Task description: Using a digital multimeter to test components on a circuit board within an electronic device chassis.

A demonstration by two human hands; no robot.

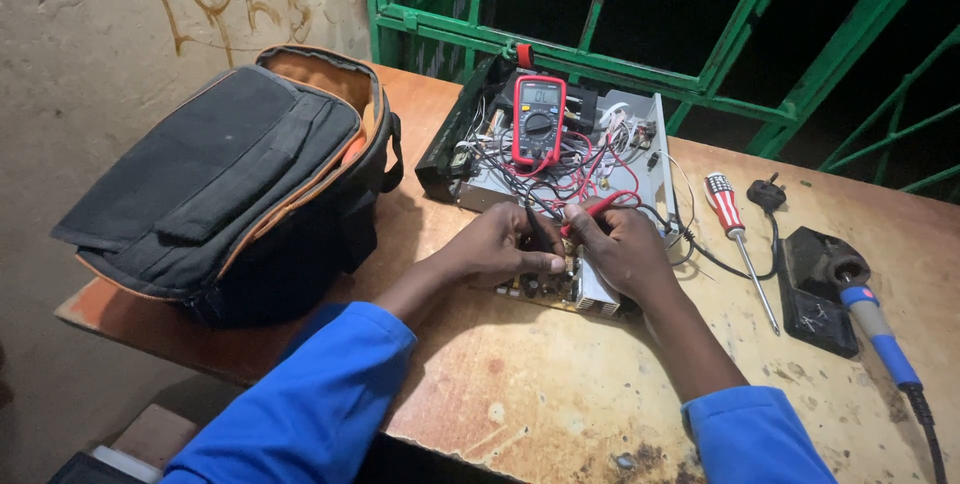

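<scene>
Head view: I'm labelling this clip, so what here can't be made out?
- Green circuit board: mostly covered by left hand and right hand.
- Probe tips: hidden under the fingers; contact point unreadable.
- Red multimeter: display too small to read.
- Blue-handled soldering iron: cable cut by the right edge.
- Open metal chassis: interior tangled in wires, dim.

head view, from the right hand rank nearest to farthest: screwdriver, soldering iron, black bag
Measured from the right hand:
1. Screwdriver, just to its right on the table.
2. Soldering iron, farther right, resting on its black stand.
3. Black bag, across the table on the left, past the left hand.
</scene>
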